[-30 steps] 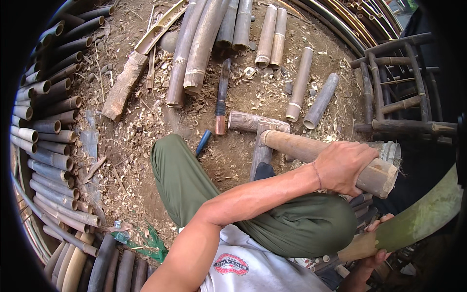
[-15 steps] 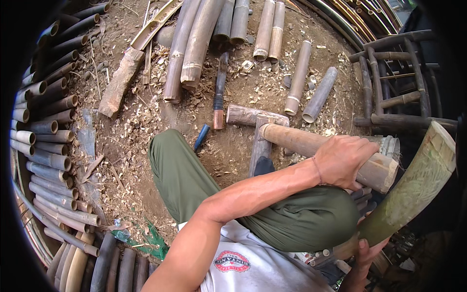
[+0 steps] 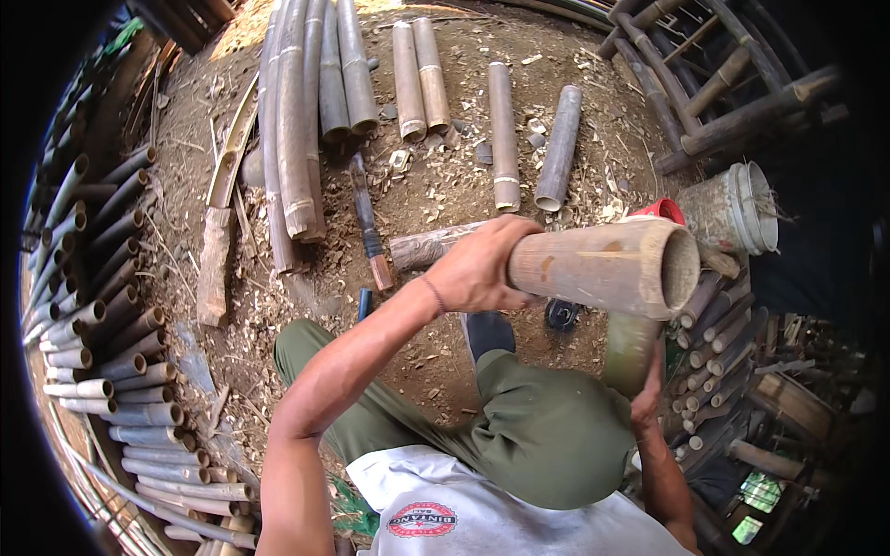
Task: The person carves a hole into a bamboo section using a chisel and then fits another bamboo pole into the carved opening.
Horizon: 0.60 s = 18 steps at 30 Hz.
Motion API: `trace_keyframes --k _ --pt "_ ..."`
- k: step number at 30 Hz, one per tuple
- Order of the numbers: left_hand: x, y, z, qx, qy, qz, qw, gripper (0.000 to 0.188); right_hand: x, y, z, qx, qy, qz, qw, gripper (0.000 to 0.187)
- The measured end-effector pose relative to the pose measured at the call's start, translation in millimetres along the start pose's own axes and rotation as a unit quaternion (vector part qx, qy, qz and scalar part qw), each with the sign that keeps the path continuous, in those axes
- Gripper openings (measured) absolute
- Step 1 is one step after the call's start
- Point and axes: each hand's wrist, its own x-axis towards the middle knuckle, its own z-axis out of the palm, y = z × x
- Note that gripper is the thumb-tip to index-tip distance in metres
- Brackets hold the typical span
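My left hand (image 3: 484, 267) grips one end of a brown bamboo tube (image 3: 589, 267), held raised above my knee. The tube lies nearly level, its hollow end facing right. My right hand (image 3: 648, 394) holds a green bamboo piece (image 3: 629, 350) from its right side. That piece stands roughly upright beside my knee, and its upper end is hidden behind the brown tube. On the ground ahead, a round log (image 3: 436, 246) lies partly behind my left hand. To the log's left rests a long knife (image 3: 368, 218) with a dark and copper-coloured handle.
Several bamboo tubes (image 3: 505, 139) lie on the shaving-strewn dirt ahead. Stacked bamboo (image 3: 153, 389) lines the left side; more poles (image 3: 714, 343) are piled at right. A dirty white bucket (image 3: 732, 208), a red container (image 3: 660, 211) and a bamboo frame (image 3: 714, 93) stand at right.
The brown tube has been lifted and shifted, its hollow end now showing. My left hand has moved left along with it. The green piece has swung left, behind the tube. The view has turned.
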Motion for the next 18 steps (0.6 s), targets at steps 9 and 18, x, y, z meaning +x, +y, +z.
trace_keyframes --k 9,18 --pt "-80 -107 -7 0.170 -0.027 -0.179 0.969 0.094 94 37 139 -0.026 -0.016 -0.177 0.984 0.081" --pt "-33 -56 41 -0.039 0.159 -0.150 0.975 0.070 191 -167 149 0.380 -0.126 -0.483 0.779 0.080"
